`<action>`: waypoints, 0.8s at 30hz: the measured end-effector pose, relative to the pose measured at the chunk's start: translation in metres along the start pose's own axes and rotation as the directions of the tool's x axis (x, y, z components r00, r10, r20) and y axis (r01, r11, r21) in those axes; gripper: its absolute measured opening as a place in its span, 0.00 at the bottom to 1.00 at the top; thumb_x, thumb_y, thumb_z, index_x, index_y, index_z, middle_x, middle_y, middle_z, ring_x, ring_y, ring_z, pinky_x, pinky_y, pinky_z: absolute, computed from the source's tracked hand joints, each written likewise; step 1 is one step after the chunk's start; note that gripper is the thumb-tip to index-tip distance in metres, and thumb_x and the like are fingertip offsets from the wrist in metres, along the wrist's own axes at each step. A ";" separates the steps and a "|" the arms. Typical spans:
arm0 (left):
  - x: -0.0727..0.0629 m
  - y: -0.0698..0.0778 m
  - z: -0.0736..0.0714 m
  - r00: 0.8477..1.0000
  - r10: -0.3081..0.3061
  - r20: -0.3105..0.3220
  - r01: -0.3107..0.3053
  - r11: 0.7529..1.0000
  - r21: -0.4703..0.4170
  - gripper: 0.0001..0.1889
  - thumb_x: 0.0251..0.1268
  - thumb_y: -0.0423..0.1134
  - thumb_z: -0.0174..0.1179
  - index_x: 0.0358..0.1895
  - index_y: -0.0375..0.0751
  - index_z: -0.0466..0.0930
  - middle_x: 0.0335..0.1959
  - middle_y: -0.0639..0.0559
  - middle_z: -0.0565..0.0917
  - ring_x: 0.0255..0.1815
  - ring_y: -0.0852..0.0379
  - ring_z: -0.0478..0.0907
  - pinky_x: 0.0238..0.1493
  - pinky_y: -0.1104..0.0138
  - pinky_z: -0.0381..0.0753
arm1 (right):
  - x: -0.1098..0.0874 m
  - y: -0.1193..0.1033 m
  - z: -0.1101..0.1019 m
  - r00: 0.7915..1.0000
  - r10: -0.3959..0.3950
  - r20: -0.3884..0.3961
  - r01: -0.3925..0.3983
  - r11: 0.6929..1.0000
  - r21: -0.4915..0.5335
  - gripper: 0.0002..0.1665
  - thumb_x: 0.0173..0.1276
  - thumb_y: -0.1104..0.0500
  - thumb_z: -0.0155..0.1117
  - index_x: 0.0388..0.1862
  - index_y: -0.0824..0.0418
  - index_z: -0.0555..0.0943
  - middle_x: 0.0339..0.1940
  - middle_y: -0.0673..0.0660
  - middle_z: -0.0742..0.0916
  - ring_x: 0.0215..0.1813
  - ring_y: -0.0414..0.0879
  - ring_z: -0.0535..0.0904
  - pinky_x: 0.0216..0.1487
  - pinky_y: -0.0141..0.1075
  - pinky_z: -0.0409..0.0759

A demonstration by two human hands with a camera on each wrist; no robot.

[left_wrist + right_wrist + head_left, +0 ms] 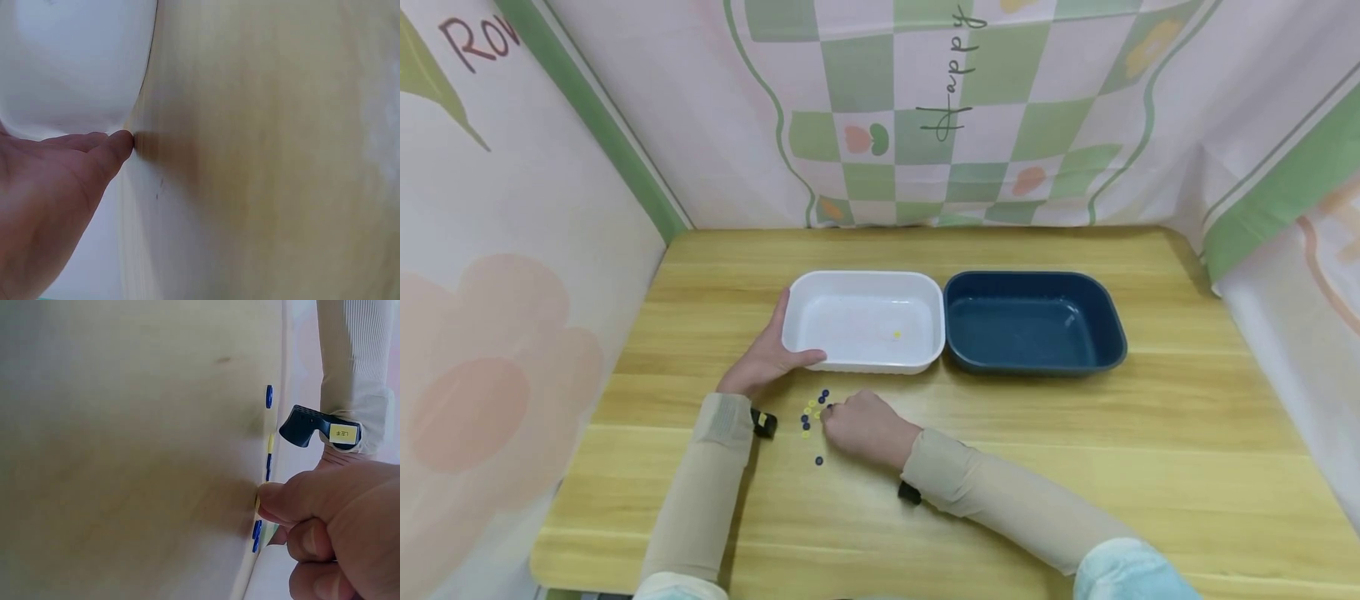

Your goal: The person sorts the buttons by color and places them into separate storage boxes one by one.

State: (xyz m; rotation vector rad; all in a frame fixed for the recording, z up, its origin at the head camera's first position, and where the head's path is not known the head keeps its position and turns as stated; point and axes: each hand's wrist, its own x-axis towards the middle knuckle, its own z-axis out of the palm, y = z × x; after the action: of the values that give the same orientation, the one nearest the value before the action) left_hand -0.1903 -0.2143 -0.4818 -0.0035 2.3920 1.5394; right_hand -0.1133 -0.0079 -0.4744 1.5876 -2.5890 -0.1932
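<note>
In the head view my left hand (767,354) rests spread around the left front corner of a white basin (863,364), thumb along the front and fingers along the left side. Its straight fingers (115,150) touch the basin's wall in the left wrist view. A small yellow button (897,334) lies inside the basin. My right hand (868,429) is low over the tabletop, pinching a small yellow button (257,503) between thumb and forefinger, mostly hidden. Several yellow buttons (806,434) and dark blue buttons (819,461) lie loose on the wood left of it.
A dark blue basin (1036,367) stands against the white one's right side. The wooden table (1037,442) is bounded by a printed curtain (917,183) behind and cloth at both sides. A black wrist camera (764,422) sits on my left wrist.
</note>
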 end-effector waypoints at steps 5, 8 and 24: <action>0.001 0.000 0.000 1.000 -0.001 0.010 0.001 1.000 0.001 0.70 0.40 0.58 0.77 0.76 0.70 0.24 0.80 0.50 0.40 0.75 0.43 0.49 0.73 0.45 0.47 | 0.000 0.000 0.000 1.000 -0.009 -0.001 0.009 1.000 -0.008 0.07 0.69 0.59 0.60 0.34 0.57 0.85 0.20 0.48 0.82 0.15 0.38 0.65 0.14 0.31 0.67; 0.000 0.000 -0.001 1.000 0.008 0.013 -0.009 1.000 0.009 0.70 0.41 0.57 0.77 0.76 0.71 0.24 0.80 0.49 0.40 0.75 0.42 0.49 0.72 0.45 0.47 | 0.000 0.000 0.000 1.000 -0.006 0.006 0.005 1.000 0.003 0.07 0.69 0.59 0.60 0.35 0.58 0.85 0.19 0.48 0.81 0.15 0.38 0.65 0.14 0.31 0.66; 0.000 0.000 -0.001 0.999 0.035 -0.003 -0.035 0.999 0.026 0.69 0.44 0.54 0.77 0.77 0.63 0.24 0.79 0.45 0.42 0.74 0.40 0.51 0.72 0.45 0.48 | -0.008 0.012 -0.005 0.983 0.182 -0.013 -0.166 0.922 0.349 0.09 0.73 0.56 0.54 0.33 0.53 0.80 0.21 0.45 0.80 0.19 0.37 0.70 0.20 0.32 0.70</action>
State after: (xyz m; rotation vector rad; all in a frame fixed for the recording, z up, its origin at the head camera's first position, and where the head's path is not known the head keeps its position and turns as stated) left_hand -0.1909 -0.2149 -0.4814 0.0417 2.4265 1.5248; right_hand -0.1194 0.0039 -0.4678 1.4160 -2.8274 0.3284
